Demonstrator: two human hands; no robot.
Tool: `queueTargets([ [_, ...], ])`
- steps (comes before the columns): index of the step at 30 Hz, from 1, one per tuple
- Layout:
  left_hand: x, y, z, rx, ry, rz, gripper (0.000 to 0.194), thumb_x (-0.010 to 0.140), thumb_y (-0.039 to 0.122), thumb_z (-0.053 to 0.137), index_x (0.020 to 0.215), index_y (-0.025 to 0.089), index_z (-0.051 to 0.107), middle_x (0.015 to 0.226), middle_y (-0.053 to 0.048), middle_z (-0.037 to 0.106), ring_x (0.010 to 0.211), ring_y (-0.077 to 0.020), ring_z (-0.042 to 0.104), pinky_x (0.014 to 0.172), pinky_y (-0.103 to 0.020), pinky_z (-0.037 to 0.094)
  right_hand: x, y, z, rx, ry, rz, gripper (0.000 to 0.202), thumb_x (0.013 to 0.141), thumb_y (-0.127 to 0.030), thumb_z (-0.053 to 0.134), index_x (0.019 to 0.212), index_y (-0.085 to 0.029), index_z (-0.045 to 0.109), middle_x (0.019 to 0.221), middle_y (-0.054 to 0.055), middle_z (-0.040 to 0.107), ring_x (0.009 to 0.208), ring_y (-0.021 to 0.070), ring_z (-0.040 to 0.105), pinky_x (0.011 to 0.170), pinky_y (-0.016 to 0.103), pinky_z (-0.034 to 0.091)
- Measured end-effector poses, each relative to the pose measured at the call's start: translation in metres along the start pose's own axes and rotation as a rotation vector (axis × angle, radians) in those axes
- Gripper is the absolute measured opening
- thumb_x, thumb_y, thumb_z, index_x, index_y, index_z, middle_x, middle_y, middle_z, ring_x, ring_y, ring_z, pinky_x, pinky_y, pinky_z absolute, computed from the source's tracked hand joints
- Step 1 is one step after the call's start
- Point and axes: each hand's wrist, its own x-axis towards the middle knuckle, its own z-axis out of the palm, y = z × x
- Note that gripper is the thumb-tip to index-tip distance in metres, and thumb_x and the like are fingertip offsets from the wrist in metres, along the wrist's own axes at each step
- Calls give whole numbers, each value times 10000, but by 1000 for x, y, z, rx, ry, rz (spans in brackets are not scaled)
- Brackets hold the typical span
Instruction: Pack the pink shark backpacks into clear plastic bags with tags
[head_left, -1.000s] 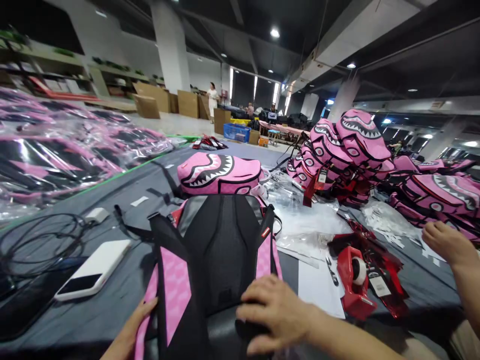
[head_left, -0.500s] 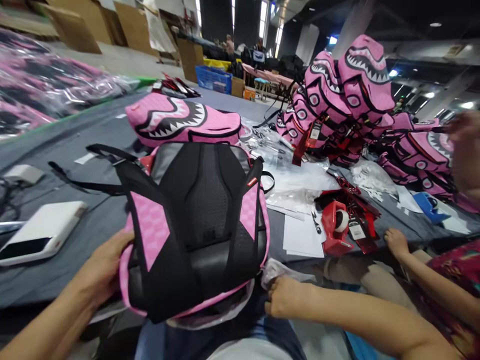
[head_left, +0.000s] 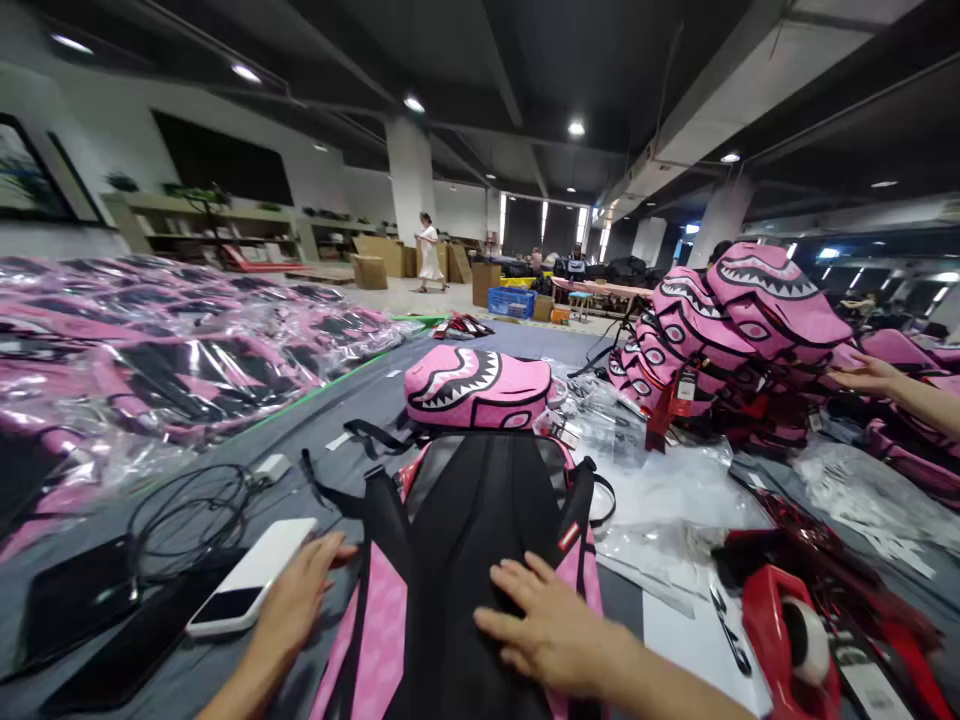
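A pink and black backpack [head_left: 457,610] lies in front of me with its black back panel and shoulder straps facing up. My right hand [head_left: 551,625] rests over the right part of that panel, fingers spread. Beside the left shoulder strap is my left hand [head_left: 304,590], fingers stretched out and holding nothing. A white power bank [head_left: 255,575] lies just left of that hand. Behind the backpack sits another pink backpack [head_left: 476,388] with a shark-mouth print. The near end of the first backpack is cut off by the frame.
Plastic-wrapped pink backpacks [head_left: 210,380] cover the left side. Shark-mouth backpacks [head_left: 780,300] are piled at right, with a co-worker's hand [head_left: 870,375] beside them. Clear plastic bags [head_left: 667,490], a red tape dispenser [head_left: 772,640] and black cables [head_left: 191,510] lie on the grey-covered table.
The view has tilted up. My right hand has left the clear plastic at the backpack's lower corner and moved onto the back panel. My left hand has loosened from the backpack's side and moved forward.
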Motion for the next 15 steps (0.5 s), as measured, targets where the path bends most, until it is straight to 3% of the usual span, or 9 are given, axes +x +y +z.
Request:
queueTargets([
  [2, 38, 21, 10, 73, 26, -35, 516, 696, 661, 444, 851, 221, 663, 907, -107, 762, 950, -327, 706, 716, -385, 575, 8, 0, 20, -10, -22, -89, 448, 1055, -504, 449, 1458, -314, 497, 1572, 101, 472, 1462, 263, 420, 1194, 489, 350],
  [4, 75, 38, 23, 130, 5, -43, 507, 682, 678, 494, 742, 201, 655, 782, -121, 726, 866, -353, 694, 694, -404, 541, 14, -2, 27, -25, -29, -154, 437, 1038, -545, 477, 1400, -309, 542, 1515, 68, 537, 1401, 246, 488, 1145, 428, 411],
  [8, 121, 59, 30, 252, -66, -73, 391, 670, 564, 636, 497, 225, 548, 504, -67, 566, 630, -306, 624, 611, -375, 449, 43, -1, 9, -59, -113, -115, 293, 940, -487, 682, 1066, -222, 690, 1109, 50, 736, 1017, 213, 692, 895, 325, 525],
  [11, 126, 65, 6, 284, -59, -52, 313, 676, 440, 666, 488, 226, 536, 476, -17, 507, 591, -252, 567, 590, -326, 380, 88, 5, -10, -2, -69, -34, 173, 954, -365, 675, 1008, -202, 694, 1003, 49, 736, 940, 195, 700, 826, 288, 524],
  [15, 105, 67, -28, 185, -90, -1, 351, 741, 520, 641, 572, 216, 593, 521, 5, 520, 617, -224, 552, 567, -296, 342, 176, 6, -16, 109, 151, 119, 292, 942, -255, 676, 1221, -177, 637, 1274, 109, 673, 1180, 230, 633, 946, 312, 512],
])
